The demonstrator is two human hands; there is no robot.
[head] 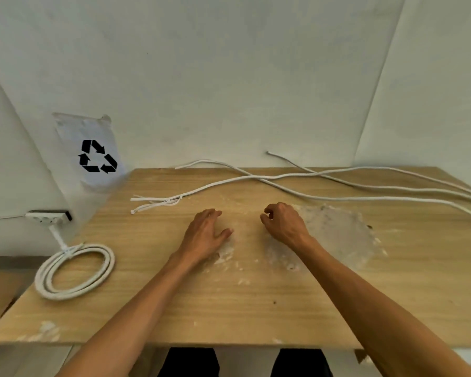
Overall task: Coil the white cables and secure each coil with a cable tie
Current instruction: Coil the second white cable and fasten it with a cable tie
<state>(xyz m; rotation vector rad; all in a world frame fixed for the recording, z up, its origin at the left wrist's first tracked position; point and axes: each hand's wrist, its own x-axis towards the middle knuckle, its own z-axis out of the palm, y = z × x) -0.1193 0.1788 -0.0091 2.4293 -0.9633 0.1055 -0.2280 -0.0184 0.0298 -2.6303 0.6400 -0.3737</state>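
A coiled white cable (75,270), bound with a white tie at its top, lies at the table's left edge. Several loose white cables (324,183) cross the far side of the wooden table (229,308) and run off to the right. A small bunch of white cable ties (154,204) lies at the far left of centre. My left hand (206,234) hovers over the table's middle with fingers relaxed, holding nothing. My right hand (283,223) is beside it with fingers loosely curled and empty.
A white power strip (48,216) is mounted on the left wall below a paper with a black recycling symbol (97,156). Whitish scuffed patches (335,235) mark the tabletop. White walls close in behind and on both sides.
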